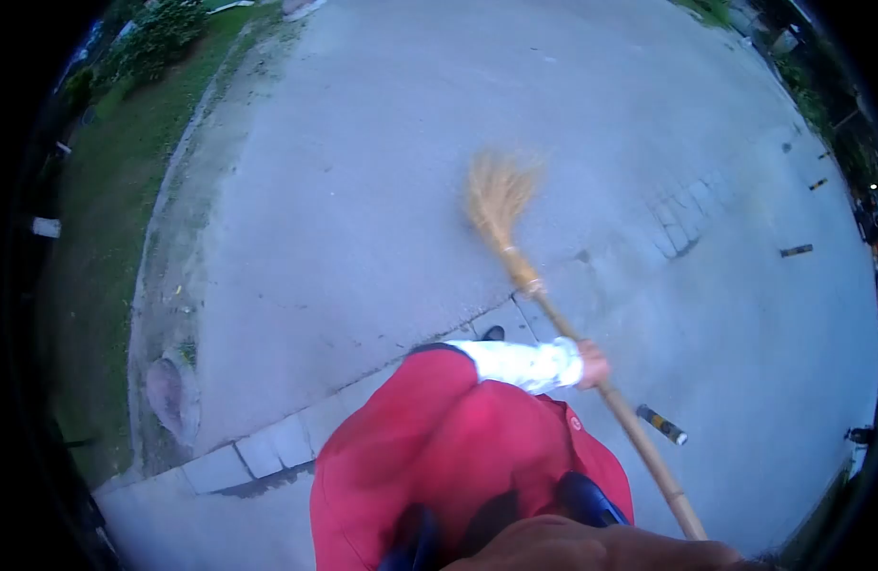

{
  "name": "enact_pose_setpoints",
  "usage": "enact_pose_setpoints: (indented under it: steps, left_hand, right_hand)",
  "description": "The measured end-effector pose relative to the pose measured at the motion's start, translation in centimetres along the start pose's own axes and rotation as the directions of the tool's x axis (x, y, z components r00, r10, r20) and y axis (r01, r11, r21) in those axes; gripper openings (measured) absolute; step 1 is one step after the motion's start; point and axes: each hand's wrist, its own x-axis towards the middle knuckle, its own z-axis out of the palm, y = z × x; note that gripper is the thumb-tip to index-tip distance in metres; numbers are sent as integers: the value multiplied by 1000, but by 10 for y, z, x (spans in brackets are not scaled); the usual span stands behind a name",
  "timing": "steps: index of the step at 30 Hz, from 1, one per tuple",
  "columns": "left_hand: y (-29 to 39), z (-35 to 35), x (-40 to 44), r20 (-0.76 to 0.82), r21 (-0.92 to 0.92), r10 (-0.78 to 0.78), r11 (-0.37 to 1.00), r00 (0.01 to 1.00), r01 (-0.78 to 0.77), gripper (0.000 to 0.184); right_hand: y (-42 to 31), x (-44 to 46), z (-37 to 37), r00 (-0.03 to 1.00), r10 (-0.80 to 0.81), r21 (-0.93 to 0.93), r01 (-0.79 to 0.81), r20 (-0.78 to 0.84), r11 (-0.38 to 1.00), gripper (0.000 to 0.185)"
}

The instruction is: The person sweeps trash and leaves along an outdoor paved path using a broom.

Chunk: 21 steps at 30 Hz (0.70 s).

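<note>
A straw broom with a bamboo handle (643,443) slants from the lower right up toward the middle of the head view. Its straw head (501,190) is spread against the pavement and looks smeared by motion. My left hand (592,364), in a white patterned sleeve, reaches across to the right and is closed around the lower handle. The handle's top end passes behind a blurred patch of skin at the bottom edge. My right hand cannot be made out there. A red garment (439,419) covers my body below.
Grey concrete pavement (363,190) spreads ahead. A paved strip (263,452) crosses near my feet. Grass (101,228) and a curb run along the left, with a roundish stone (165,392) beside them. Black-and-yellow striped bars (661,424) lie to the right.
</note>
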Motion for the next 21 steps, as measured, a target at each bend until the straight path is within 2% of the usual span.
enact_pose_setpoints:
  steps: [1,2,3,4,5,6,7,8,9,11,12,13,14,15,16,17,18,19,20,21]
  left_hand:
    - [-20,-14,-28,47,-22,-39,999,998,40,8]
    - [-43,-43,-53,177,-36,-97,994,979,105,7]
    - [-72,-57,-81,145,-45,-198,977,969,206,8]
    - [-111,-67,-105,211,17,-292,955,933,295,11]
    - [-148,-75,-129,208,55,-435,899,876,433,13]
    - [-180,-108,-154,291,45,-495,862,819,505,15]
    - [-222,-118,-179,319,162,-638,766,701,623,15]
    - [-280,-111,-214,264,131,-674,733,690,667,14]
    - [-277,-168,-227,175,210,-697,716,695,665,14]
    - [-277,-224,-229,120,265,-696,709,708,653,17]
    - [-277,-246,-218,159,258,-686,723,711,640,18]
    - [-284,-260,-197,194,244,-674,737,712,631,19]
    - [-310,-247,-183,99,223,-574,809,813,544,19]
    - [-310,-278,-150,177,198,-529,845,830,496,17]
    - [-305,-314,-115,230,151,-495,869,838,471,16]
    - [-318,-331,-86,157,90,-368,930,917,358,16]
    - [-338,-329,-68,-200,76,-144,984,969,162,17]
    - [-343,-352,-56,-412,12,-55,998,909,66,15]
    - [-358,-369,-33,-355,18,-65,997,933,77,11]
    - [-370,-394,-27,-436,22,-61,997,898,79,11]
  right_hand:
    - [21,-1,-13,977,148,61,-140,-152,988,25]
    - [61,0,-28,962,256,320,-213,-98,923,27]
    - [101,-4,-24,931,335,-111,-352,-147,929,28]
    - [152,-12,20,877,410,-133,-451,-250,883,28]
    - [202,-19,65,804,479,-133,-550,-351,825,28]
    - [252,-27,109,717,537,-111,-639,-443,761,28]
    - [296,-46,102,675,701,125,-694,-231,709,28]
    - [317,-45,145,669,735,211,-707,-111,675,27]
    - [342,-41,193,665,747,294,-718,18,631,25]
    - [368,-25,205,644,765,370,-711,-2,598,27]
    - [381,-14,203,629,777,408,-709,-4,576,27]
    - [390,2,182,649,760,366,-698,-40,616,27]
    - [393,18,168,670,739,321,-687,-69,653,27]
    - [384,44,194,784,603,47,-603,-148,796,29]
    - [383,69,228,860,490,16,-493,-145,870,29]
    - [383,88,264,914,392,48,-389,-105,920,29]
    - [386,105,305,945,320,55,-316,-70,947,29]
    - [396,118,345,956,290,49,-288,-41,957,29]
    - [410,125,386,963,268,44,-267,-15,963,29]
    - [427,131,424,969,248,47,-248,11,967,29]
